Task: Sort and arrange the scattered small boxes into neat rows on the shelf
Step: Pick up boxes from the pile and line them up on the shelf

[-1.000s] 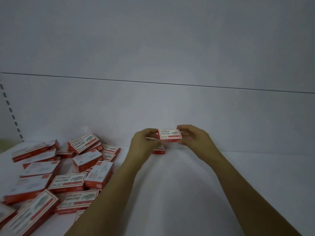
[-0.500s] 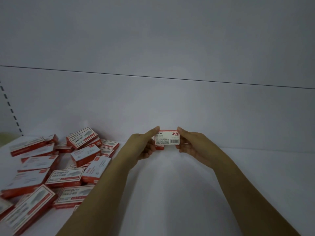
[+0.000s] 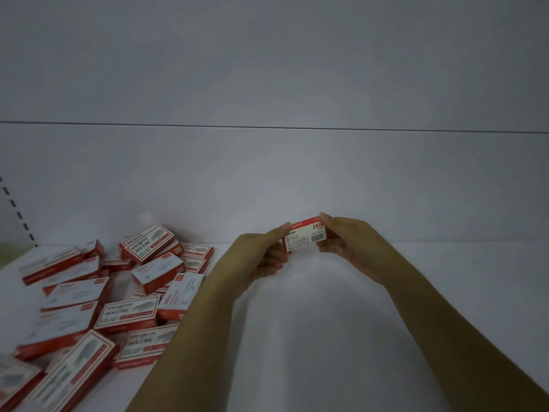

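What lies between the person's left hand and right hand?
In the head view, one red-and-white staple box marked 24/6, its ends pinched by the left hand and right hand.

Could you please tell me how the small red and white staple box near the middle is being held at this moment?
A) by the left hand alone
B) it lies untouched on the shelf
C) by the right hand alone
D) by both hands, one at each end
D: the left hand pinches the left end of the staple box and the right hand pinches its right end, with the barcode face toward the camera.
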A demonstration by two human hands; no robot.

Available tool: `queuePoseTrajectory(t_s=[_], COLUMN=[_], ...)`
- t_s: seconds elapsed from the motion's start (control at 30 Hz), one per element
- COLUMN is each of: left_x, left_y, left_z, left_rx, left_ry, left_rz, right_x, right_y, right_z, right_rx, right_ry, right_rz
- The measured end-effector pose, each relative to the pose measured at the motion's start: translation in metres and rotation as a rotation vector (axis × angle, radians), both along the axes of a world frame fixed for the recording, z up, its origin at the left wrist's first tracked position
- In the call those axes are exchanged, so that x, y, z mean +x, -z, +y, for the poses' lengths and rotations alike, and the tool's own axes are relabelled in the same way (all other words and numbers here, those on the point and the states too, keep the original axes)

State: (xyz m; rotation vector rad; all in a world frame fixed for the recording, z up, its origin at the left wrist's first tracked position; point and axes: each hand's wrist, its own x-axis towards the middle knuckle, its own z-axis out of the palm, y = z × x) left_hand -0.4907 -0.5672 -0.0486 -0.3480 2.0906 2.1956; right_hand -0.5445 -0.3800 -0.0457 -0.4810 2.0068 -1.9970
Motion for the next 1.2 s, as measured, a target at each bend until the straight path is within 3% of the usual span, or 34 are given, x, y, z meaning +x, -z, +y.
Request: queuePoseTrajectory(t_s=[0.17, 0.63, 0.9, 1.03, 1.2], left_x=[0.0, 0.002, 0.002, 0.003, 0.006], left_y=[0.007, 0.013, 0.005, 0.003, 0.004], left_z=[-0.001, 0.001, 0.003, 0.01, 0.017], left_rx=[0.04, -0.095, -0.411, -0.6, -0.676], left_ry=[0.039, -0.055, -0.273, -0.292, -0.264], left_rz=[0.116, 0.213, 0.423, 0.512, 0.621], right_x=[-0.001, 0.02, 0.007, 0.002, 0.002], right_y=[-0.004, 0.007, 0.012, 0.021, 0.025], right_z=[0.001, -0.026, -0.019, -0.017, -0.018], right_rx=[-0.073, 0.246, 0.189, 0.206, 0.217], right_ry=[0.046, -0.046, 0.078, 0.116, 0.145], right_rz=[0.105, 0.832, 0.635, 0.566, 0.536])
